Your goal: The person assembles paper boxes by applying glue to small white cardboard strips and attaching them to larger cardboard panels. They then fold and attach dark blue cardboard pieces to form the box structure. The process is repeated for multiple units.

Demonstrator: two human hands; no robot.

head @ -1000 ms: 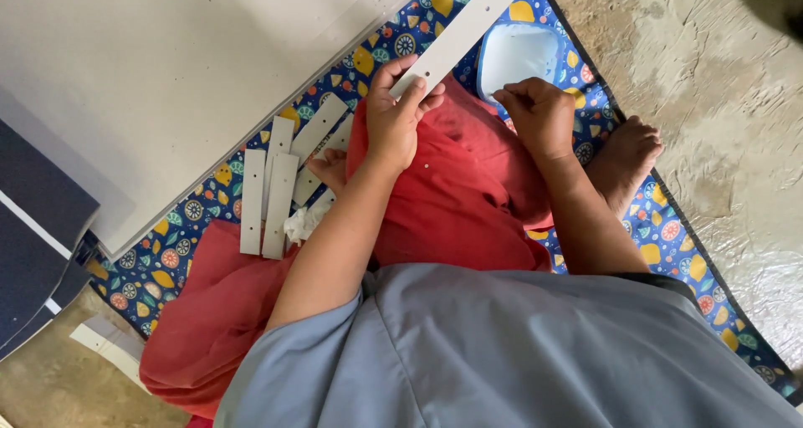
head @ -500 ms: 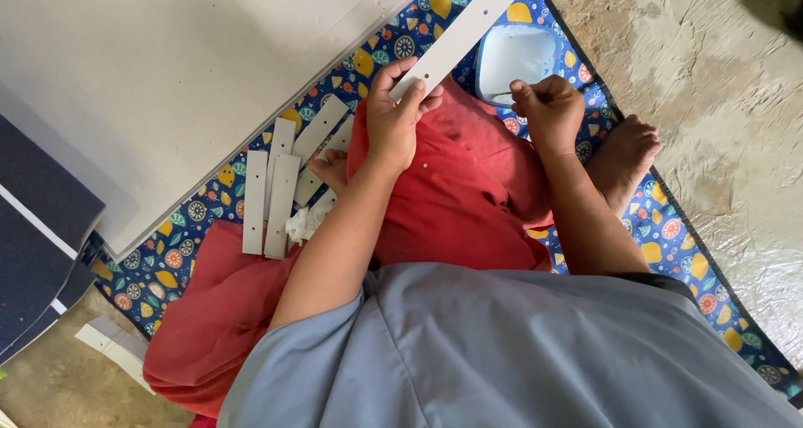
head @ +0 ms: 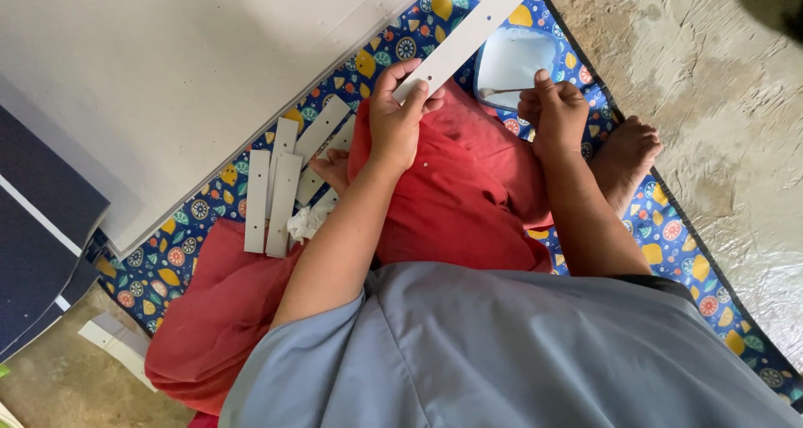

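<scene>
Sitting: a person cross-legged on a blue floor mat printed with fruit slices (head: 401, 47), red cloth over the lap, both hands raised in front.
Left hand: the left hand (head: 397, 118) has its fingers wrapped round the near end of a long flat white strip with a small hole near each end (head: 460, 39); thumb on top, grip closed on it.
Strip position: it slants up and away from the lap, its far end over the mat beside the big white board (head: 167, 68).
Right hand: the right hand (head: 556, 110) is curled narrow, pinching a thin pale stick-like tool (head: 502, 92) whose tip points toward the strip; tool and strip are near, though I cannot tell if they touch.
Handling: the strip looks light and stiff, like cut board; it holds straight from one end. I judge it would crease if bent, so a hold near the end with the thumb flat on it suits it.
Container: a shallow pale-blue square tray (head: 514, 60) lies on the mat just beyond the right hand; it seems to hold something pale, but what I cannot tell.
Loose pieces: several more white strips (head: 272, 198) lie side by side on the mat left of the knee, with a crumpled white scrap (head: 305, 223) touching them.
</scene>
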